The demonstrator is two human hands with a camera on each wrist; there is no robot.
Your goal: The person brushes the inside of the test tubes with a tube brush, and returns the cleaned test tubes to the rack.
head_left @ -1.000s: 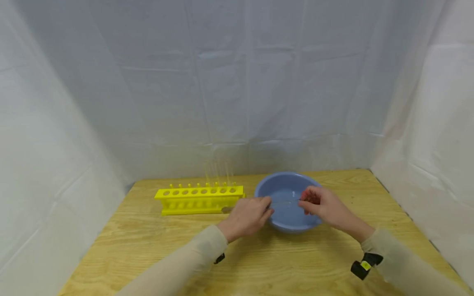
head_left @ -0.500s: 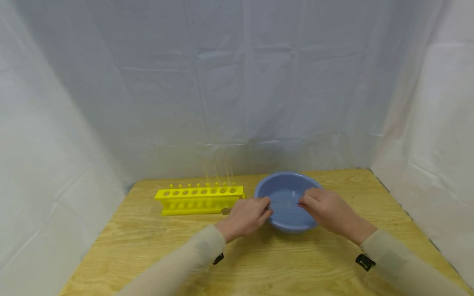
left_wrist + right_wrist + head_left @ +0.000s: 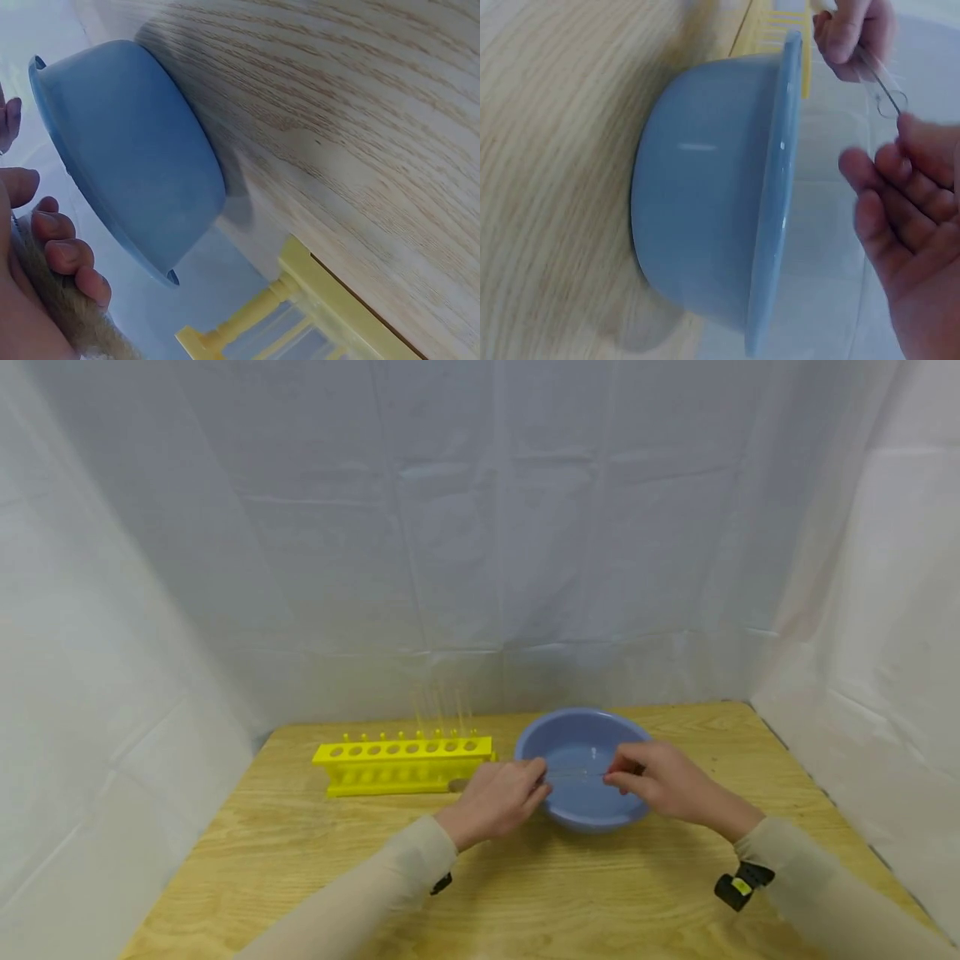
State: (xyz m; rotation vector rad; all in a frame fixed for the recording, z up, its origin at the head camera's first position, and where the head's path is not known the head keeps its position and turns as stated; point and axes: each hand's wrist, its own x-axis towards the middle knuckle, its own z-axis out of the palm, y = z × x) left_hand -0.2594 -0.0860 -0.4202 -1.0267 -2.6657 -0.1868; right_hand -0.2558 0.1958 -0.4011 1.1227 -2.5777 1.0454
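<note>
My left hand (image 3: 495, 803) grips a clear glass test tube (image 3: 886, 88), held level over the near left rim of a blue basin (image 3: 579, 823). Inside the tube is a test tube brush (image 3: 69, 309); its brown bristles show along the left palm and stick out beyond the little finger. The thin wire handle comes out of the tube's open mouth. My right hand (image 3: 670, 785) pinches the end of that wire between thumb and fingertips, above the basin's right side. In the right wrist view its other fingers are loosely curled, off the wire.
A yellow test tube rack (image 3: 405, 750) stands left of the basin, close behind the left hand. Several clear glass tubes (image 3: 440, 706) rise at its right end. The wooden table (image 3: 570, 910) is enclosed by white sheeting (image 3: 480, 543) at the back and sides.
My right hand rolled over so its back faced up, then rolled back again, with the wire staying in its fingertips. My left hand and the test tube have hardly moved.
</note>
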